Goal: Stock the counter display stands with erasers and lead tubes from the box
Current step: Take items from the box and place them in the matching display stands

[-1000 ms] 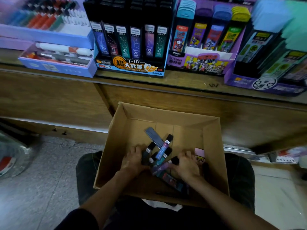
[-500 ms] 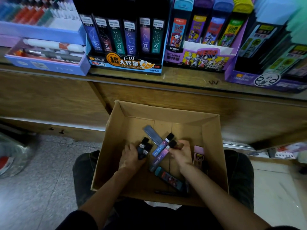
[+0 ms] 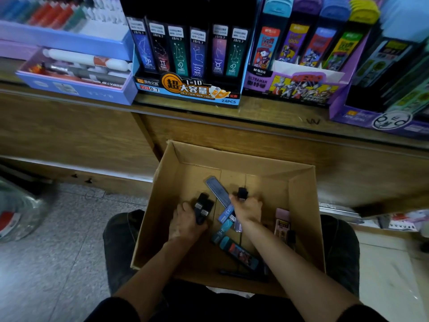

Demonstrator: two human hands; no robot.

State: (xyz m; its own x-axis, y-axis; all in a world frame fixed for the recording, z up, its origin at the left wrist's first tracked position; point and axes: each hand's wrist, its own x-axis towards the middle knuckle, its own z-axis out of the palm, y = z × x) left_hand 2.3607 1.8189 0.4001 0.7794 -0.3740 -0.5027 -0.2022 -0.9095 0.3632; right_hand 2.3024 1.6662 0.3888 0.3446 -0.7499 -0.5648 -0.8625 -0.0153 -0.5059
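An open cardboard box (image 3: 304, 205) rests on my lap. Inside it my left hand (image 3: 185, 223) grips two black-capped lead tubes (image 3: 203, 209), held upright. My right hand (image 3: 247, 209) grips a bundle of lead tubes; one black cap (image 3: 242, 194) sticks out above the fingers and blue and purple ends (image 3: 226, 213) show below. A grey-blue tube (image 3: 217, 189) lies loose behind them. On the box floor lie a blue and red tube (image 3: 239, 252) and a pink eraser pack (image 3: 282, 223). The black constellation lead display stand (image 3: 185, 87) stands on the counter ahead.
The wooden counter (image 3: 267, 115) carries a purple Ultraman stand (image 3: 294, 87), a purple stand (image 3: 362, 118) at right and a blue pen tray (image 3: 74, 89) at left. A tiled floor (image 3: 58, 252) lies at left, with a clear bag (image 3: 16, 212) on it.
Both hands have gathered tubes off the box floor and lifted them slightly. The left hand now holds two tubes upright, and the right hand has closed round its bundle.
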